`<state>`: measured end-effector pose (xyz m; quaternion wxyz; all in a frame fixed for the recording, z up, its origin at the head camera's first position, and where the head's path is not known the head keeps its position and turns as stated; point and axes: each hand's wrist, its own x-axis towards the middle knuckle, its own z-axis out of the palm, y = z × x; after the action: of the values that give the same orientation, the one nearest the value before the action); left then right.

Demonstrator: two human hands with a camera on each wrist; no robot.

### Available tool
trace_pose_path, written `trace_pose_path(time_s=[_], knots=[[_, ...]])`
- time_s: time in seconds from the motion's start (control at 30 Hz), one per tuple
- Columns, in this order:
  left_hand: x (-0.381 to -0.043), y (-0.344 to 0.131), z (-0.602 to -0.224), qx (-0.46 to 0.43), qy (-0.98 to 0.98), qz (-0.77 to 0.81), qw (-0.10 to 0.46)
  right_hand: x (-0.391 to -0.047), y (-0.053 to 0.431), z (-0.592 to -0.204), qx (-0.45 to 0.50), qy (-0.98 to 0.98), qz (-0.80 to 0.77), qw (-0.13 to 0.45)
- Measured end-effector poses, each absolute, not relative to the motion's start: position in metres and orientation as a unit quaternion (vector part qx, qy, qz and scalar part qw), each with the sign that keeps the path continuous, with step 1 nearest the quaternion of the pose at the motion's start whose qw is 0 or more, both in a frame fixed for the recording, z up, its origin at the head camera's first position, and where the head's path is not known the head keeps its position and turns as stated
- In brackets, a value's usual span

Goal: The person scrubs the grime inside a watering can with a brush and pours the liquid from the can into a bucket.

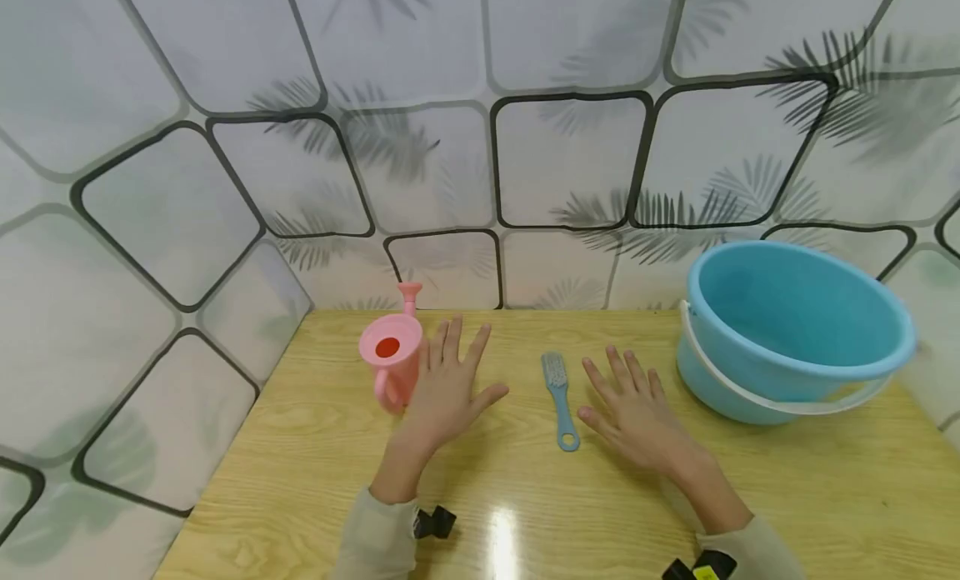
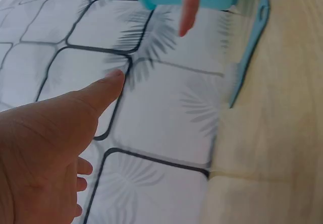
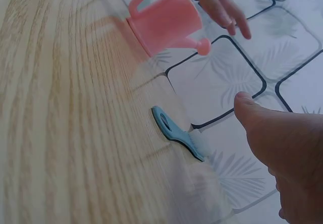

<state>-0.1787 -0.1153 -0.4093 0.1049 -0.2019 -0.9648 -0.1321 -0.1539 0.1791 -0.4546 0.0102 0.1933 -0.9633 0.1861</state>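
Note:
In the head view my left hand hovers with fingers spread beside a pink watering can, overlapping its right edge. The can stands upright, its spout pointing to the back and a red-orange patch showing through its top opening. A blue-grey brush with pale bristles lies between the two hands, its holed handle end toward me. My right hand, fingers also spread, is just right of the brush and holds nothing. The right wrist view shows the watering can from the side, with the brush nearer.
A large light-blue bucket with a white handle stands at the right of the wooden table. Patterned cloth walls rise along the table's back and left edges. Both sleeves carry small black devices at the wrists.

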Motion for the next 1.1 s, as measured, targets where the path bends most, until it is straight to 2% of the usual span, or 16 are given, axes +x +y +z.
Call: trace_pose_path(time_s=[0.33, 0.47, 0.73, 1.1], knots=[[-0.175, -0.159, -0.380, -0.166, -0.949, -0.188, 0.193, -0.153, 0.177, -0.455, 0.190, -0.965, 0.181, 0.010], [-0.176, -0.179, -0.375, -0.123, -0.950, -0.205, 0.201, -0.153, 0.175, -0.456, 0.191, -0.965, 0.181, 0.010], [-0.177, -0.203, -0.375, -0.032, -0.970, -0.210, 0.119, -0.153, 0.173, -0.459, 0.190, -0.966, 0.175, 0.013], [-0.176, -0.211, -0.383, 0.021, -0.966, -0.252, 0.054, -0.153, 0.173, -0.464, 0.192, -0.965, 0.177, 0.015]])
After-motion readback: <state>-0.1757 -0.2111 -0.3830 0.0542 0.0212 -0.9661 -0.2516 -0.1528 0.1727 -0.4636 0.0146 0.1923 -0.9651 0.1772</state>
